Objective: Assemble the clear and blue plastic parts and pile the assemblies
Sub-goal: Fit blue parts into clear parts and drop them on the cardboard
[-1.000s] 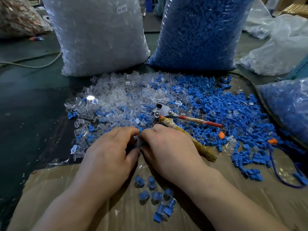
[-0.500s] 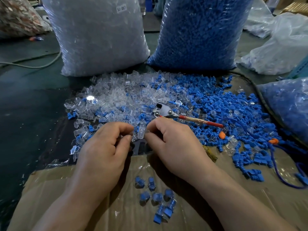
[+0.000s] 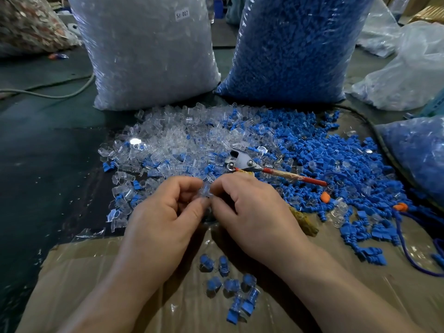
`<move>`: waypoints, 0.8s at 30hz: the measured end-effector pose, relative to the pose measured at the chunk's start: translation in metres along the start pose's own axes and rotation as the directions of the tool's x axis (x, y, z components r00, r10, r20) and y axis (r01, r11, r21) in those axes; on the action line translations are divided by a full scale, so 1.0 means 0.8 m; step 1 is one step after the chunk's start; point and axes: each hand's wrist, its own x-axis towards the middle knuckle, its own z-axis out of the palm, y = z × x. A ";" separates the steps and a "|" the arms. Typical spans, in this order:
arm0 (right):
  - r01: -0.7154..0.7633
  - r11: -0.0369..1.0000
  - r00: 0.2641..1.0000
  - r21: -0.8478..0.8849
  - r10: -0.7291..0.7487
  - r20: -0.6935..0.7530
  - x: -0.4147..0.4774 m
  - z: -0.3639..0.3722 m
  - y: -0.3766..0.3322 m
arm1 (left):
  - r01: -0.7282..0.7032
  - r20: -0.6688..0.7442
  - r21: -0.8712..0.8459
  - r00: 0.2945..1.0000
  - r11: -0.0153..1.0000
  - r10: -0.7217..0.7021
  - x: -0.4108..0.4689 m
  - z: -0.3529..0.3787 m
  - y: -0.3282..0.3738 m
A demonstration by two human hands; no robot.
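Over parts-strewn cardboard point(image 3: 84, 272): left hand point(image 3: 165, 212), right hand point(image 3: 252, 212) together, pinching one clear piece point(image 3: 205, 189), seemingly for joining; assemblies point(image 3: 230, 284) piled near.

We've got red-handled pliers point(image 3: 242, 162) mid-table, an orange bit point(image 3: 324, 197) by the handle tip, grey cable point(image 3: 60, 94) far left

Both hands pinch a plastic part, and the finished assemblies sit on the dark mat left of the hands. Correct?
No. The head view shows the finished assemblies on the cardboard near the person; left hand and right hand do pinch the plastic part.
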 end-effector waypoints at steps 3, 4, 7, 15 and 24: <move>-0.046 0.999 0.998 0.006 0.046 -0.032 0.002 -0.002 0.003 | 0.041 -0.054 -0.027 0.998 0.999 -0.042 0.002 0.001 -0.007; -0.065 0.998 0.997 0.026 0.065 -0.036 0.002 -0.003 0.004 | 0.048 -0.064 -0.038 0.997 0.998 -0.051 0.002 0.000 -0.009; -0.162 0.955 0.986 0.247 0.166 0.004 0.003 -0.009 0.005 | 0.046 -0.064 -0.049 0.997 0.998 -0.049 0.001 0.000 -0.011; -0.259 0.561 0.958 0.787 0.254 0.134 -0.004 -0.019 0.004 | 0.096 0.021 -0.298 0.995 0.950 -0.094 0.000 -0.001 -0.017; -0.154 0.604 0.987 0.782 0.137 0.088 -0.010 -0.020 0.002 | 0.095 0.118 -0.481 0.992 0.872 -0.043 -0.002 -0.003 -0.014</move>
